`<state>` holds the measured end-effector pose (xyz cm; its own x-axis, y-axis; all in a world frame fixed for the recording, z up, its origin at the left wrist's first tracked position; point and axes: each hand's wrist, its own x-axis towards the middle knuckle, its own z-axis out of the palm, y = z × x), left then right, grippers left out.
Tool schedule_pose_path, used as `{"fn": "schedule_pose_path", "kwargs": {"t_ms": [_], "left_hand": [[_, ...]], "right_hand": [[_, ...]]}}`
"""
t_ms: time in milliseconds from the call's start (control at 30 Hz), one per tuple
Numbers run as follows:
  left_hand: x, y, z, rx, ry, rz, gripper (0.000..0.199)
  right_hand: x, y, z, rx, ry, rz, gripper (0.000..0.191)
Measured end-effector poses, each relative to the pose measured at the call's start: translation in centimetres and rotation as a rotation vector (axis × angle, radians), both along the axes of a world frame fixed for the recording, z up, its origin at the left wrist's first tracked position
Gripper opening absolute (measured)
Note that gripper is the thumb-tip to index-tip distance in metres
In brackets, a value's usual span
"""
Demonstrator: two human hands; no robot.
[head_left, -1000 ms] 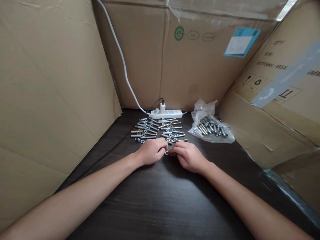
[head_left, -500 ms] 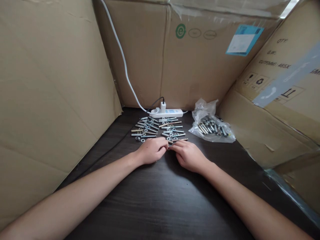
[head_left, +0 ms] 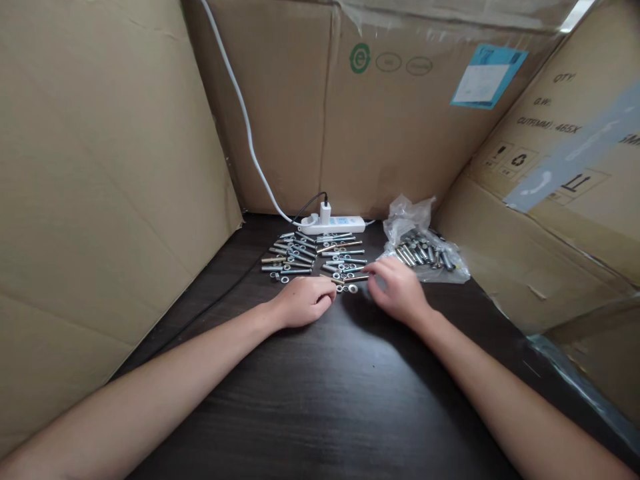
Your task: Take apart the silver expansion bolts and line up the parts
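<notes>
My left hand (head_left: 307,301) rests on the dark table just in front of the rows of hardware. Its fingers are curled in, and whatever they hold, if anything, is hidden. My right hand (head_left: 399,290) hovers right of the right-hand row, fingers apart and nothing visible in them. Beneath its fingertips lies a dark bolt (head_left: 356,279), with a flat washer (head_left: 353,289) close by. Metal sleeves, washers, nuts and bolts form a left group (head_left: 296,272) and a right group (head_left: 345,253). A clear plastic bag (head_left: 407,212) behind my right hand has several loose bolts (head_left: 423,253) on it.
A white power strip (head_left: 350,225) with a plugged-in charger (head_left: 325,213) stands behind the hardware. Its white cable (head_left: 245,113) climbs the back carton (head_left: 280,87). A thin black cord (head_left: 215,303) crosses the table at left. Cardboard walls (head_left: 100,167) enclose the sides.
My right hand has moved right and slightly away from me, parting from my left hand and uncovering small washers. The left hand stays in place.
</notes>
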<state>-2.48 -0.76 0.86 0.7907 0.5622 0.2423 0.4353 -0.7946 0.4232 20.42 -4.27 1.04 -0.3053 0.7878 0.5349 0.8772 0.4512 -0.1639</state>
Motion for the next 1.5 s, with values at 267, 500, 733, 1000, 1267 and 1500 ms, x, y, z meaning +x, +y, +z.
{"fn": "schedule_pose_path", "kwargs": {"t_ms": [267, 500, 733, 1000, 1267, 1500], "left_hand": [[0.0, 0.1, 0.0, 0.004, 0.023, -0.015, 0.017], [0.0, 0.1, 0.1, -0.013, 0.028, -0.033, 0.019], [0.1, 0.1, 0.0, -0.016, 0.032, -0.030, 0.020], [0.1, 0.2, -0.1, -0.035, 0.019, -0.037, 0.018], [0.1, 0.1, -0.2, -0.024, 0.010, -0.045, 0.017], [0.2, 0.1, 0.0, -0.016, 0.029, -0.072, 0.017]], "right_hand": [[10.1, 3.6, -2.8, 0.070, 0.185, -0.595, 0.022], [11.4, 3.6, -3.3, 0.048, 0.184, -0.778, 0.023], [9.5, 3.6, -3.1, -0.040, -0.017, -0.601, 0.044], [9.7, 3.7, -3.1, -0.126, -0.010, -0.618, 0.045], [9.2, 4.5, -3.0, -0.136, -0.046, -0.667, 0.046], [9.0, 5.9, -3.0, -0.055, 0.016, -0.678, 0.032]]}}
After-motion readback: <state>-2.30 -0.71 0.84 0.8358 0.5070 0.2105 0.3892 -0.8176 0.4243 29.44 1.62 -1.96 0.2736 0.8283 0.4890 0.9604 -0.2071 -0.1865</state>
